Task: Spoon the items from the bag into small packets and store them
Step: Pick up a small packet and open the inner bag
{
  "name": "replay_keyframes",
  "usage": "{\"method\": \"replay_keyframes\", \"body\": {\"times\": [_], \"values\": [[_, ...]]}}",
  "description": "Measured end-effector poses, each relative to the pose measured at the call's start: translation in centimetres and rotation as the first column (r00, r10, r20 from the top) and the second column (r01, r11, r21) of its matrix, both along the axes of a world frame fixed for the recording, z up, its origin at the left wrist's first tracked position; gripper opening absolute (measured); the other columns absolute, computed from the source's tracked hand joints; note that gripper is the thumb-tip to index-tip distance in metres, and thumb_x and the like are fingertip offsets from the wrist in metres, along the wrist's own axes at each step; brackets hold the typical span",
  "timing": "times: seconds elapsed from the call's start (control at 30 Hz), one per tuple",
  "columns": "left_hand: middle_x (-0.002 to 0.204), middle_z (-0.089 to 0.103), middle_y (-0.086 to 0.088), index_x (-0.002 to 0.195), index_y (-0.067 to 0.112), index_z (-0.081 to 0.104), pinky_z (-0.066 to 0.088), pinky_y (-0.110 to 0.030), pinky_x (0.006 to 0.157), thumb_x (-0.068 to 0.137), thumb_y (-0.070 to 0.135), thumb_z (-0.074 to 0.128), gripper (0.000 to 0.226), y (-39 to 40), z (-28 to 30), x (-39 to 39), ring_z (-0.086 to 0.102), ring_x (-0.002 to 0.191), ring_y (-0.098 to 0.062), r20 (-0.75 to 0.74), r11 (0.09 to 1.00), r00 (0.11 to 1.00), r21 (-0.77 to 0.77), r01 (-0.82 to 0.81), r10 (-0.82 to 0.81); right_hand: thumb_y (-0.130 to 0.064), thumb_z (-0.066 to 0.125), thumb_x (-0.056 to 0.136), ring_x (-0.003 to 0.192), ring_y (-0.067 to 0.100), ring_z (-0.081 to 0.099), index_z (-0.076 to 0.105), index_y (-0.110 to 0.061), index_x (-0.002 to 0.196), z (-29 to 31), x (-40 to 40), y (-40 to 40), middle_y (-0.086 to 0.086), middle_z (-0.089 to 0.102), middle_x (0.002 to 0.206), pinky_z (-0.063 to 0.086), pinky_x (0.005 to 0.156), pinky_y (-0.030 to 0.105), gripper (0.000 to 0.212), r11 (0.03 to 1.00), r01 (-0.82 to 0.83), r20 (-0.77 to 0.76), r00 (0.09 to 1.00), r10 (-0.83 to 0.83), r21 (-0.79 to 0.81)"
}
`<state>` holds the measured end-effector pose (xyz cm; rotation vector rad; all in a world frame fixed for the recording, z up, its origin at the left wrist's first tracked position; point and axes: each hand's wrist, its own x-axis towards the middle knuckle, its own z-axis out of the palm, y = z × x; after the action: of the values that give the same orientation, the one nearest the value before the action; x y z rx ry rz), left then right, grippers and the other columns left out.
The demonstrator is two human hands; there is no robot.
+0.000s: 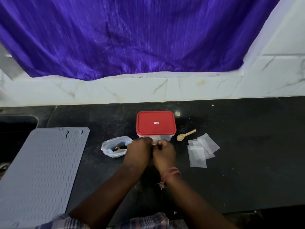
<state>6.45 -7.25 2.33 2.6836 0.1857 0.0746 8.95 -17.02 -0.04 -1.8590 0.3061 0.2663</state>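
My left hand [139,152] and my right hand [164,152] meet side by side in front of the red-lidded container [156,123]. Both pinch the top edge of a small clear packet [153,142], most of which is hidden behind the fingers. An open plastic bag [115,146] with a few brown items inside sits just left of my left hand. A small wooden spoon [185,135] lies on the counter right of the container. Several empty clear packets [201,150] are spread right of my right hand.
A grey ribbed mat [41,171] covers the left of the black counter [247,162], beside a dark sink [14,129]. A white marble backsplash [132,90] and a purple curtain [132,38] rise behind. A checked sleeve shows at the bottom edge.
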Motion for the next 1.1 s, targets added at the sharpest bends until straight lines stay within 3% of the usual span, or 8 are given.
{"method": "replay_keyframes", "body": {"times": [0.27,0.4,0.5,0.6,0.7,0.8,0.93,1.1], "values": [[0.097,0.072,-0.006,0.123,0.011,0.055,0.054,-0.033,0.075,0.097,0.009,0.051,0.026,0.6,0.3,-0.3,0.070,0.082,-0.020,-0.001,0.999,1.000,0.030,-0.030,0.030,-0.017,0.067,0.088,0.075,0.003,0.065,0.069,-0.023,0.085,1.1,0.4,-1.6,-0.011,0.069,0.079,0.051,0.068,0.020,0.007,0.987,-0.078,0.161,0.982,0.100,-0.137],[0.073,0.069,-0.001,0.088,0.014,0.063,0.054,-0.036,0.062,0.084,-0.001,0.060,0.016,2.6,0.1,0.0,0.069,0.067,-0.017,0.067,0.994,0.992,0.023,-0.108,0.106,-0.016,0.064,0.090,0.076,0.013,0.072,0.071,-0.021,0.088,0.9,1.0,-2.0,-0.002,0.074,0.081,0.060,0.073,0.031,0.009,0.947,-0.320,0.049,0.947,0.318,0.033],[0.081,0.074,0.003,0.086,0.020,0.074,0.056,-0.031,0.073,0.089,0.006,0.060,0.021,3.4,-0.1,0.1,0.070,0.075,-0.014,-0.012,0.991,0.991,-0.010,-0.137,0.136,-0.014,0.057,0.095,0.066,0.021,0.068,0.069,-0.010,0.089,0.2,3.7,-3.7,0.011,0.074,0.080,0.059,0.064,0.035,0.014,0.965,-0.186,-0.031,0.980,0.195,0.183],[0.087,0.075,0.006,0.090,0.021,0.077,0.049,-0.021,0.068,0.094,0.009,0.060,0.022,3.6,-0.2,0.3,0.067,0.077,-0.009,-0.067,0.974,0.977,-0.085,-0.208,0.202,-0.013,0.057,0.094,0.083,0.021,0.069,0.070,-0.017,0.092,-2.0,8.3,-6.6,0.006,0.074,0.092,0.060,0.078,0.039,0.013,0.995,-0.018,0.081,0.996,0.026,-0.098],[0.083,0.074,0.010,0.085,0.023,0.076,0.038,-0.011,0.061,0.095,0.010,0.059,0.023,2.7,-0.3,0.1,0.064,0.072,-0.003,-0.075,0.952,0.968,-0.177,-0.250,0.241,-0.001,0.064,0.081,0.103,0.031,0.066,0.072,-0.011,0.105,-4.3,12.3,-9.6,0.010,0.070,0.110,0.054,0.090,0.037,0.027,0.875,-0.051,0.110,0.987,0.118,-0.482],[0.083,0.076,0.009,0.089,0.023,0.078,0.045,-0.013,0.063,0.095,0.009,0.058,0.025,1.9,-0.3,-0.2,0.068,0.073,-0.003,-0.115,0.929,0.954,-0.221,-0.297,0.278,-0.001,0.060,0.081,0.107,0.034,0.060,0.071,-0.012,0.112,-5.8,14.9,-11.6,0.012,0.066,0.115,0.050,0.090,0.038,0.035,0.565,-0.210,0.051,0.911,0.410,-0.798],[0.079,0.075,0.010,0.085,0.024,0.077,0.053,-0.016,0.065,0.093,0.005,0.060,0.027,1.7,0.2,-0.9,0.071,0.070,-0.005,-0.157,0.848,0.913,-0.338,-0.408,0.377,-0.011,0.055,0.089,0.117,0.031,0.052,0.065,-0.020,0.118,-6.9,16.5,-12.7,0.006,0.063,0.121,0.045,0.097,0.041,0.033,0.238,-0.304,-0.124,0.818,0.561,-0.923],[0.079,0.071,0.014,0.087,0.027,0.079,0.044,-0.010,0.060,0.091,0.011,0.065,0.022,3.3,1.0,-2.3,0.065,0.072,0.001,-0.219,0.780,0.852,-0.344,-0.523,0.475,-0.009,0.054,0.088,0.110,0.032,0.056,0.065,-0.016,0.109,-8.3,17.2,-13.2,0.009,0.064,0.113,0.045,0.094,0.042,0.024,0.237,-0.235,-0.059,0.817,0.573,-0.943]]}}
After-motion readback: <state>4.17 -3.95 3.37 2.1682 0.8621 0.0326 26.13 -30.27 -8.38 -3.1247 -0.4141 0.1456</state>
